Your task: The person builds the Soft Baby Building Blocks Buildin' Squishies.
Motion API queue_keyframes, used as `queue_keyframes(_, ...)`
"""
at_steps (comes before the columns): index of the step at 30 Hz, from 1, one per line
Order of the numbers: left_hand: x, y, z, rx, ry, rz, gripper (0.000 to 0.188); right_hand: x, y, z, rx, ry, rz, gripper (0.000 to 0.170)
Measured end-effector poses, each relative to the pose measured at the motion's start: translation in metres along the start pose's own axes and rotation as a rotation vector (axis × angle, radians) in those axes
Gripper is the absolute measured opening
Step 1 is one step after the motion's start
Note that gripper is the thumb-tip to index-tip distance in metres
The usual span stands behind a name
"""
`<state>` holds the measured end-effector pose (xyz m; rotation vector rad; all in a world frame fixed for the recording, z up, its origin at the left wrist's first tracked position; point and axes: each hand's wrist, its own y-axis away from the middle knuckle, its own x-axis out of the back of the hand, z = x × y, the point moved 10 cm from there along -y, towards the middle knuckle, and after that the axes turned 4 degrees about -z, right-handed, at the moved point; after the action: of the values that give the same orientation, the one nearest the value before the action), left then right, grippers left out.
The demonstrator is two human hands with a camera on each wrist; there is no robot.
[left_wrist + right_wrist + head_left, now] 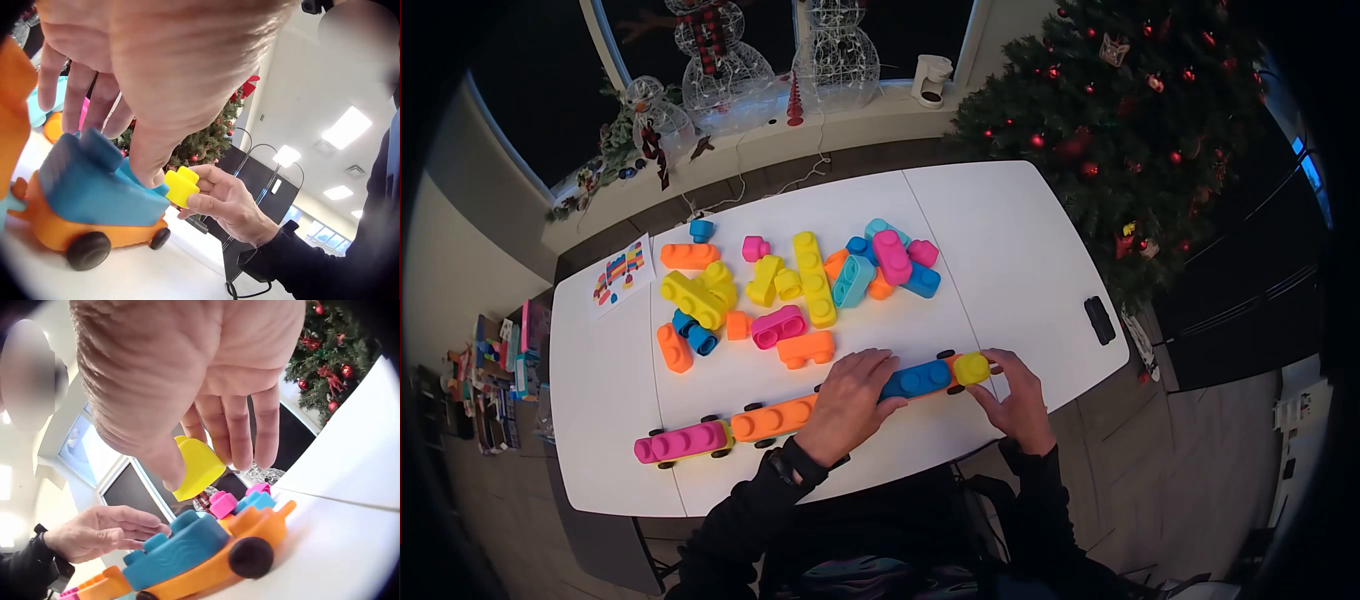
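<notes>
My right hand pinches a small yellow block between thumb and fingers. In the right wrist view, the yellow block is tilted, above the front of an orange wheeled base. A blue stepped block sits on that base. My left hand is at the rear of the blue block, its thumb on the near side, the other fingers extended on the far side. Behind follow an orange block and a pink block on wheeled bases, lined up as a train.
Several loose blocks lie beyond the train, including a long yellow block and a pink one. A printed picture sheet is at the white table's left edge. A black object lies near the right edge.
</notes>
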<state>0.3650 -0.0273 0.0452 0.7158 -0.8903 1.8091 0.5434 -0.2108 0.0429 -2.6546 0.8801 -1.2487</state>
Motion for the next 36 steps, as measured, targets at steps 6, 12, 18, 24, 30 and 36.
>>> queue_keyframes(6, -0.024, 0.010, -0.016, 0.128, 0.080, -0.164, 0.058, -0.019, 0.001, 0.019, -0.045, 0.001, -0.025, 0.058)
queue_keyframes(12, -0.023, 0.008, -0.009, 0.076, 0.046, -0.128, 0.056, -0.025, -0.004, 0.025, -0.079, -0.051, -0.064, 0.060)
queue_keyframes(18, -0.025, 0.009, -0.011, 0.082, 0.055, -0.124, 0.056, -0.026, -0.006, 0.024, -0.012, -0.001, -0.104, 0.062)
queue_keyframes(24, -0.026, 0.010, -0.013, 0.076, 0.089, -0.093, 0.055, -0.026, -0.007, 0.024, 0.010, 0.066, -0.119, 0.063)
queue_keyframes(30, -0.007, 0.008, -0.019, 0.083, 0.097, -0.089, 0.049, -0.031, -0.005, 0.029, -0.016, 0.048, -0.132, 0.065)
queue_keyframes(36, 0.054, 0.014, -0.099, 0.256, -0.164, -0.016, 0.052, -0.025, -0.004, 0.022, -0.029, 0.039, -0.125, 0.073)
